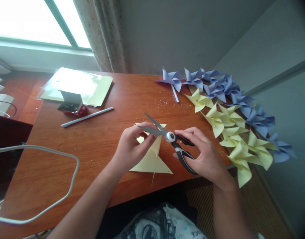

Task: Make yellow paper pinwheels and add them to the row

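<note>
My right hand (201, 152) holds black-and-grey scissors (171, 136) by the handle loops. Their blades are spread and point left, the lower one reaching over the fingers of my left hand (134, 146). Between those closed left fingers is a sheet of yellow paper (145, 162). Slits run into the paper, and its pieces stand apart at the front. A small dark dot shows near its right front corner. The left fingertips partly hide the paper's far side.
Blue paper pinwheels (213, 89) and yellow paper pinwheels (232, 129) line the table's right side. A small red open box (72, 108), a silvery stick (88, 117) and a paper stack (102, 89) lie back left. A white cable (76, 166) loops at left. Tiny specks dot the wooden table (97, 189).
</note>
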